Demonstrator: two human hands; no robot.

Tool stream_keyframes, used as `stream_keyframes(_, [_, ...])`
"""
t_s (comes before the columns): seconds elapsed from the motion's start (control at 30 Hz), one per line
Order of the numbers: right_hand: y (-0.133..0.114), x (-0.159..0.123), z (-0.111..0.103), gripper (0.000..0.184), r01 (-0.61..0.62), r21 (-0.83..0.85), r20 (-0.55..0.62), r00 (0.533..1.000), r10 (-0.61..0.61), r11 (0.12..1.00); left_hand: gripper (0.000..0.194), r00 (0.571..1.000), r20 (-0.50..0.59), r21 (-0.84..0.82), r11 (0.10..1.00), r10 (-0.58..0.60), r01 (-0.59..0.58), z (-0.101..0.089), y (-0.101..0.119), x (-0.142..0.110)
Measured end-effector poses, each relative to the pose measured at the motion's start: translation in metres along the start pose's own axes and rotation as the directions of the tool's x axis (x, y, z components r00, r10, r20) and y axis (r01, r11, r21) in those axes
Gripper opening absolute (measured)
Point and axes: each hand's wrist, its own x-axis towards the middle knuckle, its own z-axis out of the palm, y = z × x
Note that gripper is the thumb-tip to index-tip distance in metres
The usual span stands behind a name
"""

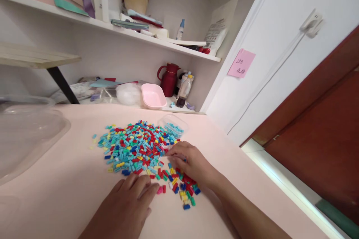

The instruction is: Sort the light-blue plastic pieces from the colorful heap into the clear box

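Note:
A pile of small toy building bricks point(131, 145) in light blue, red, green, yellow and dark blue spreads over the pale pink tabletop point(73, 179). My right hand point(189, 160) reaches in from the right, its fingertips at the pile's right edge among red and light blue bricks. Its index finger and thumb look slightly apart. Beneath and in front of that hand lies a smaller group of mixed bricks point(187, 190), partly hidden by it. My left hand point(126, 198) rests palm down before the pile, fingers loosely stretched, near a pink brick point(159, 190).
Behind the pile, a clear plastic tub point(175, 127) holds light blue bricks. Large clear containers point(30, 134) stand at left. A pink basin point(153, 96), a red jug point(169, 80) and a bottle point(185, 89) line the back, under a loaded shelf point(168, 43).

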Motion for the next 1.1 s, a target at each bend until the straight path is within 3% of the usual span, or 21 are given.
stream_keyframes(0.2, [-0.006,0.002,0.013,0.021,0.12,-0.031,0.038,0.992,-0.119,0.992,0.052,1.0,0.007,-0.029,0.999,-0.013,0.013,0.0,0.002,0.0])
stream_keyframes(0.37, [-0.004,0.005,0.016,0.018,0.03,-0.119,0.036,0.999,-0.026,0.992,0.054,0.999,0.037,-0.054,0.998,-0.035,0.037,-0.004,0.002,0.002])
stream_keyframes(0.6, [0.001,-0.001,0.007,0.025,-0.049,-0.092,0.025,0.998,0.052,0.995,0.054,1.0,0.009,-0.039,0.999,-0.023,0.024,0.0,0.002,0.0])
stream_keyframes(0.8, [0.001,0.0,0.011,0.027,-0.044,-0.037,-0.004,0.999,0.044,0.998,0.058,1.0,0.003,-0.021,1.0,-0.016,0.016,-0.001,0.002,0.0])
stream_keyframes(0.97, [-0.001,0.003,0.016,0.03,0.035,-0.051,0.011,0.999,-0.035,0.998,0.06,1.0,-0.025,-0.002,1.0,-0.004,0.004,0.003,0.002,-0.001])
stream_keyframes(1.1, [0.0,0.002,0.014,0.024,-0.004,-0.067,0.028,1.0,0.006,0.998,0.061,1.0,-0.021,0.001,1.0,-0.008,0.009,0.003,0.002,-0.002])
